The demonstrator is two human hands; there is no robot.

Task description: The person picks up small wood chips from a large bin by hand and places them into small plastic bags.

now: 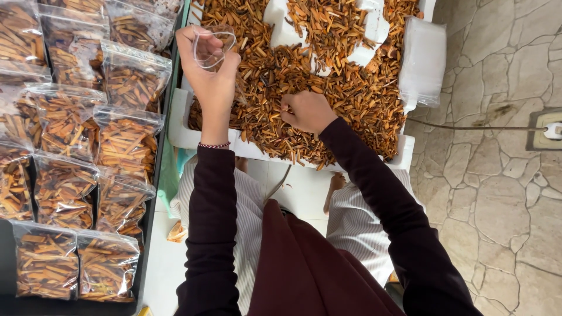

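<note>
My left hand is raised over the white foam tray and holds a small clear plastic bag open at its mouth. My right hand is down in the heap of brown and orange bark sticks that fills the tray, with its fingers closed around a pinch of them. Both arms wear dark maroon sleeves, and a thin bracelet circles the left wrist.
Several filled clear bags of the same sticks lie in rows on a dark surface at the left. A stack of clear plastic bags leans on the tray's right edge. A stone floor with a cable and socket lies to the right.
</note>
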